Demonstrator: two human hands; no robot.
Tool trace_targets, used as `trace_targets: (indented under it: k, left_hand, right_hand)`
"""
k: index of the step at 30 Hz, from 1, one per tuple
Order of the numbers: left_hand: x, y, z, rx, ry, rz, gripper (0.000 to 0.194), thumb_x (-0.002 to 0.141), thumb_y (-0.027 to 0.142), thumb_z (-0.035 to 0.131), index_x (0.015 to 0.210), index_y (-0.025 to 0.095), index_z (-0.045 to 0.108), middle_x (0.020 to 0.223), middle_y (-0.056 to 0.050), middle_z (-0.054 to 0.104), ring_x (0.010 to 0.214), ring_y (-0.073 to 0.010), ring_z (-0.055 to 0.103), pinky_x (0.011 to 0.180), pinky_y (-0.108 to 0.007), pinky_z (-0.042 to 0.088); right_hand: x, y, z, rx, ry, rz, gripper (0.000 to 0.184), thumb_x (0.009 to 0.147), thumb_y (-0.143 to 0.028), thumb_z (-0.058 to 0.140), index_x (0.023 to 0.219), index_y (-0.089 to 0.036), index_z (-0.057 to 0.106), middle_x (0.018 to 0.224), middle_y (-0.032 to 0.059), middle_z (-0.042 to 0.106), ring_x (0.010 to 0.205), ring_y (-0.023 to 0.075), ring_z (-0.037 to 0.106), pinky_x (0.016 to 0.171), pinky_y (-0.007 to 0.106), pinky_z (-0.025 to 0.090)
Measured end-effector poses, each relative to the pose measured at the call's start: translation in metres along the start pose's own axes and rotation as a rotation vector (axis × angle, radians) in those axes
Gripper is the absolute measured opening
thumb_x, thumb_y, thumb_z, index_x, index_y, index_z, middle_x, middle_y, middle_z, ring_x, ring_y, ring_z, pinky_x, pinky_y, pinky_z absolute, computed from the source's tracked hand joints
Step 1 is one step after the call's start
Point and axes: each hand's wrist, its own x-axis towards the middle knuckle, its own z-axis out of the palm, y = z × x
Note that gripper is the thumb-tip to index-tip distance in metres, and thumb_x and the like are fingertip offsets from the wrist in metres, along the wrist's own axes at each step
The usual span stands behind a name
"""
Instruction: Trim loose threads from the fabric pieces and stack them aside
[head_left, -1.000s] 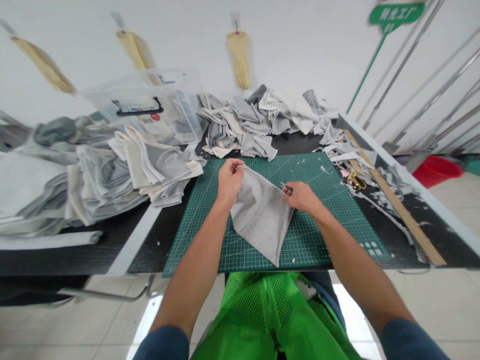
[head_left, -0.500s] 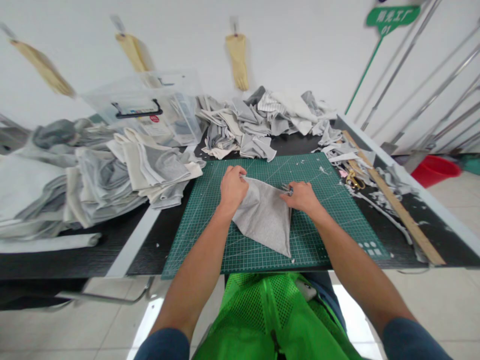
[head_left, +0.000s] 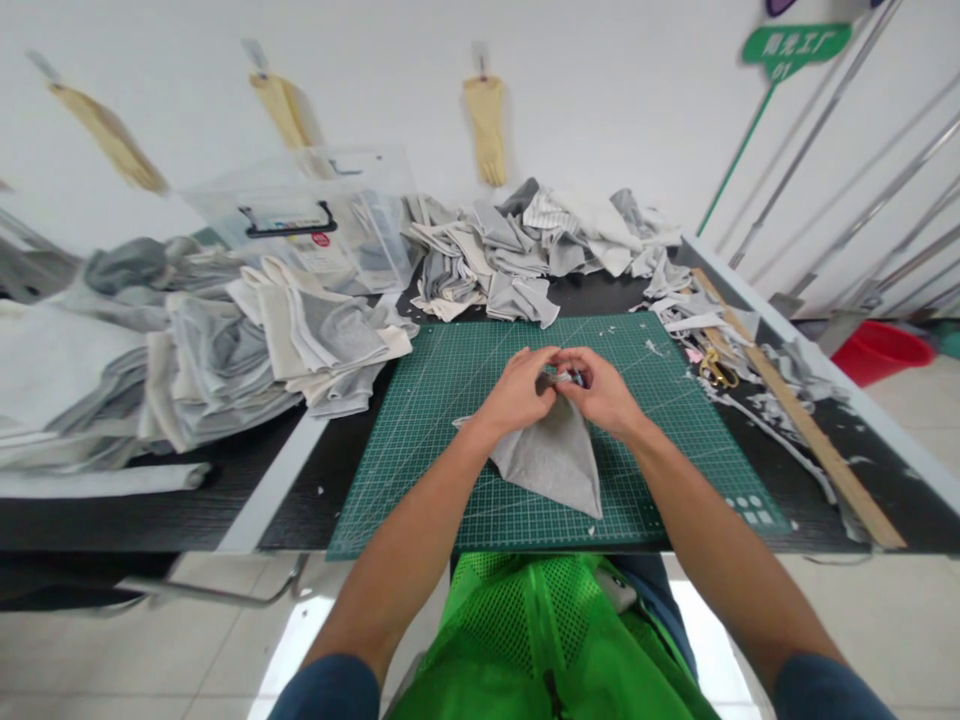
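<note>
On the green cutting mat [head_left: 420, 440] lies a piece of grey cloth [head_left: 555, 465], its upper edge lifted and its pointed lower corner toward me. My left hand [head_left: 521, 390] is closed, pinching the upper edge. Right beside it, my right hand [head_left: 596, 388] is closed around a small metal tool [head_left: 577, 378] that looks like thread snips, mostly covered by the fingers. The fingers of both hands meet at the cloth's edge, so the exact point of contact is hidden.
Folded grey and cream cloths [head_left: 300, 330] are heaped at left, with more pieces [head_left: 517, 245] behind the mat. A clear plastic box [head_left: 300, 225] stands at back left. On the right lie a wooden ruler [head_left: 817, 440], gold-handled scissors [head_left: 718, 368] and fabric scraps [head_left: 765, 405].
My left hand has moved right along the cloth's upper edge to meet my right hand. The cloth has bunched up there, and the view has shifted slightly.
</note>
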Motion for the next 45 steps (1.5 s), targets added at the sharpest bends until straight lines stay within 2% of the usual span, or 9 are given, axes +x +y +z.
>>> trace_targets:
  k: [4,8,11,16,23,29,36,39,45]
  left_hand:
    - [0.000,0.007,-0.007,-0.101,-0.012,-0.142,0.015,0.078,0.014,0.066,0.091,0.022,0.070,0.074,0.002,0.069,0.069,-0.0167,0.061,0.070,-0.031,0.046]
    - [0.001,0.009,-0.013,-0.181,0.005,-0.162,0.002,0.080,0.019,0.068,0.078,0.019,0.067,0.073,0.002,0.066,0.070,-0.0142,0.059,0.068,-0.028,0.042]
    - [0.001,0.008,-0.014,-0.265,0.010,-0.184,0.012,0.085,0.029,0.071,0.081,0.018,0.067,0.075,0.002,0.066,0.071,-0.0136,0.059,0.068,-0.027,0.042]
    - [0.000,0.009,-0.016,-0.348,0.011,-0.201,0.027,0.087,0.043,0.074,0.080,0.017,0.069,0.074,0.000,0.067,0.069,-0.0131,0.057,0.065,-0.026,0.041]
    - [-0.001,0.013,-0.025,-0.331,-0.012,-0.236,0.032,0.083,0.049,0.079,0.082,0.017,0.077,0.061,0.003,0.058,0.058,-0.0106,0.044,0.056,-0.026,0.028]
    - [0.000,0.008,-0.025,-0.317,-0.098,-0.173,0.020,0.091,0.033,0.065,0.092,0.018,0.078,0.074,0.001,0.067,0.067,-0.0132,0.053,0.066,-0.027,0.038]
    - [0.001,0.013,-0.021,-0.273,-0.040,-0.185,0.010,0.073,0.009,0.055,0.073,0.018,0.060,0.069,0.003,0.057,0.069,-0.0132,0.051,0.067,-0.027,0.037]
    - [0.000,0.018,-0.020,-0.356,-0.059,-0.201,0.006,0.076,0.018,0.063,0.072,0.018,0.058,0.068,0.004,0.053,0.067,-0.0121,0.047,0.064,-0.026,0.035]
    - [0.001,0.023,-0.015,-0.395,0.000,-0.284,0.030,0.077,0.044,0.080,0.078,0.017,0.067,0.071,0.003,0.060,0.067,-0.0119,0.048,0.063,-0.026,0.036]
  right_hand:
    - [-0.003,-0.012,0.001,0.090,0.051,-0.029,0.040,0.086,-0.033,0.071,0.123,-0.020,0.062,0.102,0.0043,0.071,0.092,0.0185,0.067,0.087,0.034,0.052]
    - [-0.004,-0.014,0.001,0.057,0.022,0.002,0.061,0.081,-0.040,0.080,0.136,-0.022,0.060,0.113,0.0070,0.071,0.096,0.0208,0.066,0.086,0.036,0.052]
    - [-0.005,-0.014,0.001,0.024,-0.024,0.095,0.070,0.072,-0.041,0.088,0.136,-0.024,0.062,0.107,0.0051,0.071,0.089,0.0212,0.065,0.081,0.036,0.052]
    - [-0.007,-0.024,-0.001,0.185,0.020,0.108,0.046,0.073,-0.036,0.087,0.115,-0.024,0.071,0.086,-0.0017,0.066,0.075,0.0156,0.056,0.069,0.030,0.044]
    - [-0.009,-0.032,-0.002,0.343,0.053,0.066,0.043,0.076,-0.036,0.086,0.114,-0.025,0.069,0.082,-0.0036,0.056,0.073,0.0139,0.050,0.066,0.028,0.041]
    - [-0.008,-0.029,-0.003,0.295,0.074,0.058,0.040,0.084,-0.042,0.081,0.118,-0.026,0.068,0.087,-0.0021,0.057,0.074,0.0142,0.051,0.067,0.029,0.042]
    - [-0.007,-0.027,0.006,0.250,0.069,0.033,0.039,0.087,-0.044,0.078,0.119,-0.026,0.067,0.090,-0.0008,0.064,0.078,0.0153,0.056,0.072,0.031,0.046]
    - [-0.007,-0.024,0.008,0.226,0.086,0.042,0.037,0.086,-0.046,0.079,0.114,-0.025,0.068,0.090,0.0000,0.068,0.077,0.0156,0.058,0.070,0.031,0.046]
    - [-0.006,-0.021,0.004,0.237,0.198,0.049,0.028,0.086,-0.046,0.078,0.101,-0.024,0.069,0.082,-0.0005,0.067,0.069,0.0138,0.055,0.062,0.028,0.043]
